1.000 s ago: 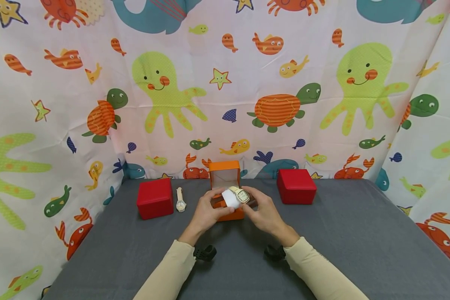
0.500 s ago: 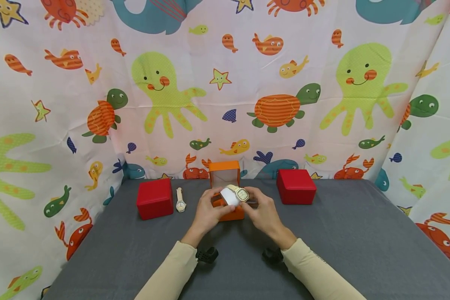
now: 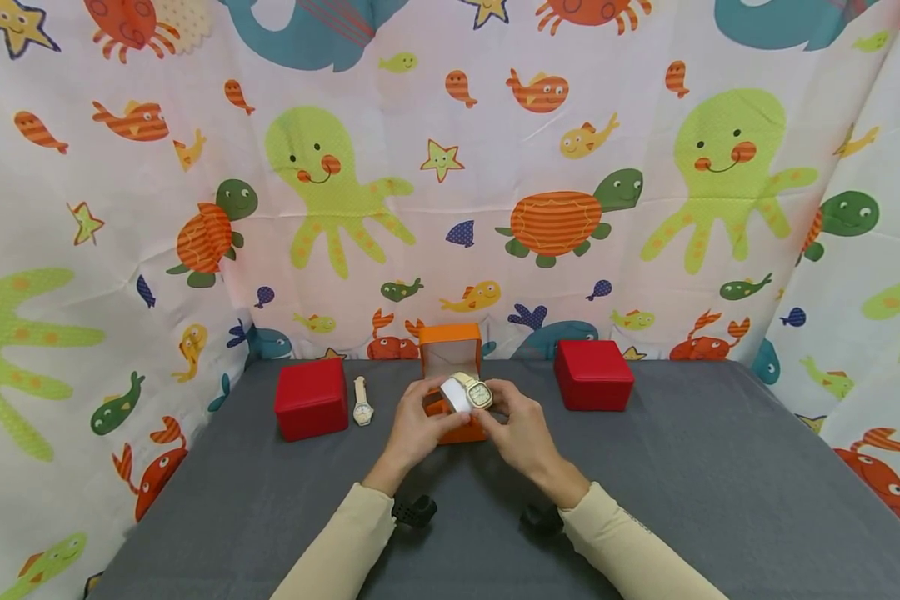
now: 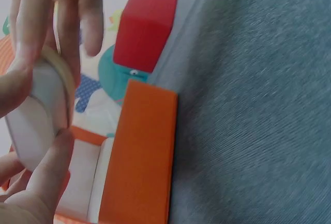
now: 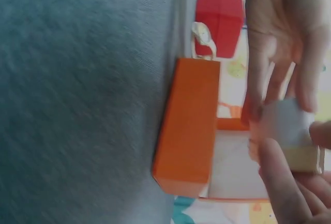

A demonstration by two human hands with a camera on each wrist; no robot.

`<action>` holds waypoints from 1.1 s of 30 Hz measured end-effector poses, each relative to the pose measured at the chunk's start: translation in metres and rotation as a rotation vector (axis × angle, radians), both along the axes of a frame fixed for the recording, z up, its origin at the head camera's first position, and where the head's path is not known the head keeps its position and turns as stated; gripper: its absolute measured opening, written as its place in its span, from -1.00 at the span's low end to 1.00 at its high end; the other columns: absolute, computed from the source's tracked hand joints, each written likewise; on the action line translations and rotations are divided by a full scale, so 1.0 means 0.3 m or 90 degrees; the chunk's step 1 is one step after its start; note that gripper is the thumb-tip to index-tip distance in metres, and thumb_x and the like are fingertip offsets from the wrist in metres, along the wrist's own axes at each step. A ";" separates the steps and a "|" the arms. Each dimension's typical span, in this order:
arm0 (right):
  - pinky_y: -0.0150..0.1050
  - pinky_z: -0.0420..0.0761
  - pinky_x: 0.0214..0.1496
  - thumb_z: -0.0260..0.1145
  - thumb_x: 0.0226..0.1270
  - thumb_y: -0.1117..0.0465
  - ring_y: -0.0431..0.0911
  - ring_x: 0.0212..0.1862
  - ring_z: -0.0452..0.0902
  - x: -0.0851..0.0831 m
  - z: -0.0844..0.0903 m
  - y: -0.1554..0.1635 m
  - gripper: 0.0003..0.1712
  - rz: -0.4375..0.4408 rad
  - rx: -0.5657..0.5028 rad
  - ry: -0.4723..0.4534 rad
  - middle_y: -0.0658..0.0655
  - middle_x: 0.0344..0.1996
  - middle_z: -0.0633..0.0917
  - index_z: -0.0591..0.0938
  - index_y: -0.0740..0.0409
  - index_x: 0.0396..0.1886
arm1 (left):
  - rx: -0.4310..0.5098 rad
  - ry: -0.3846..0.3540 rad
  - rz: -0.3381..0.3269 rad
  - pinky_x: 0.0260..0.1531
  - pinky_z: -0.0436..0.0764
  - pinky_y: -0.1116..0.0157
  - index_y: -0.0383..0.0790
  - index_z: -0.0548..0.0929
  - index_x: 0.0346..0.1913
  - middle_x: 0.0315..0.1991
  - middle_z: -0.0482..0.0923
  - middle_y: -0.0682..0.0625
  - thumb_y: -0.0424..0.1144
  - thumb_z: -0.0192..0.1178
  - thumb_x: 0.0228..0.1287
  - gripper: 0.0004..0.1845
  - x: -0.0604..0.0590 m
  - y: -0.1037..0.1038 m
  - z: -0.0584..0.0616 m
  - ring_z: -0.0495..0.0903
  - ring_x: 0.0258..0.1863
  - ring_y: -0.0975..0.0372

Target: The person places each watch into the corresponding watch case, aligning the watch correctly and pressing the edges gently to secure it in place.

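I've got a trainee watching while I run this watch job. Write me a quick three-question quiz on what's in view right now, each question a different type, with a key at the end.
1. True or false: in the head view, the loose wristwatch lies between the left red box and the orange box.

2. Which box stands open?
A. The left red box
B. The orange box
C. The right red box

3. Fill in the colour: the left hand and right hand together hold a ____ cushion bearing the held wristwatch.

Key: 1. True. 2. B. 3. White.
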State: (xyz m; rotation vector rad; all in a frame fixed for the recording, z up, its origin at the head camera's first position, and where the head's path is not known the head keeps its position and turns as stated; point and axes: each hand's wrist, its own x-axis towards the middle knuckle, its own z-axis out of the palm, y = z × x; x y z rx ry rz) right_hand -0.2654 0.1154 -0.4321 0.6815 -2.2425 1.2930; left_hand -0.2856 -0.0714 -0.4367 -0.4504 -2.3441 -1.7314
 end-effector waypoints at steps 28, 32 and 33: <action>-0.03 0.42 0.25 0.47 0.11 0.20 0.04 0.25 0.42 -0.062 0.034 0.136 -0.24 0.277 0.036 -0.277 0.03 0.24 0.46 0.40 -0.01 0.33 | -0.021 -0.099 -0.242 0.06 0.54 0.09 -0.19 0.41 0.32 0.28 0.36 -0.10 -0.36 0.39 0.07 -0.30 0.030 -0.073 0.082 0.35 0.25 -0.08; 0.00 0.42 0.24 0.45 0.13 0.27 0.11 0.26 0.40 -0.058 0.034 0.129 -0.22 0.274 0.032 -0.282 0.15 0.26 0.44 0.36 0.16 0.35 | -0.010 -0.099 -0.246 0.00 0.58 0.13 -0.14 0.41 0.33 0.28 0.36 -0.07 -0.37 0.39 0.07 -0.29 0.000 -0.075 0.040 0.35 0.24 -0.05; 0.01 0.42 0.23 0.45 0.13 0.29 0.13 0.26 0.39 -0.058 0.033 0.128 -0.22 0.275 0.031 -0.282 0.18 0.27 0.44 0.35 0.19 0.35 | -0.008 -0.099 -0.246 0.00 0.58 0.14 -0.13 0.41 0.33 0.27 0.36 -0.06 -0.36 0.39 0.07 -0.30 -0.003 -0.075 0.035 0.36 0.23 -0.04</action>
